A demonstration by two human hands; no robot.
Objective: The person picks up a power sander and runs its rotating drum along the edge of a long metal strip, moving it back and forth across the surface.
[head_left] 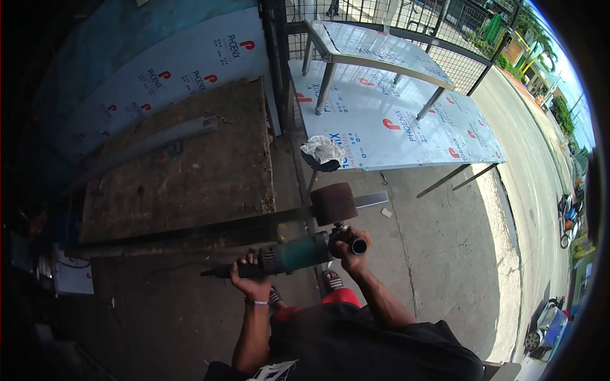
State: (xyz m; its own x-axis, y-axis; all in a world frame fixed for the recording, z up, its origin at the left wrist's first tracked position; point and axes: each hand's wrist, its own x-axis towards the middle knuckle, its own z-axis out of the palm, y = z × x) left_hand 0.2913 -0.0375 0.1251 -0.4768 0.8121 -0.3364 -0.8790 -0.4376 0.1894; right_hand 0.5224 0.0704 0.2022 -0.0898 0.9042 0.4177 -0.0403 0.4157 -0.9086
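A green and black power tool point(296, 254) lies across in front of me. My left hand point(253, 279) is wrapped round its black rear handle, near the cord end. At its front, my right hand point(351, 249) grips the side handle, whose round end faces up. The tool carries a wide reddish-brown abrasive drum point(334, 204). This drum is over a long metal bar point(372, 200), whose bright end sticks out to the right. Whether drum and bar touch, I cannot tell.
To the left stands a worn wooden workbench point(184, 190) with a metal length point(152, 143) on it. Ahead is a film-covered steel table point(406, 130), bearing a smaller table point(381, 51) and a crumpled white and black bundle point(323, 152). A road with vehicles runs along the right.
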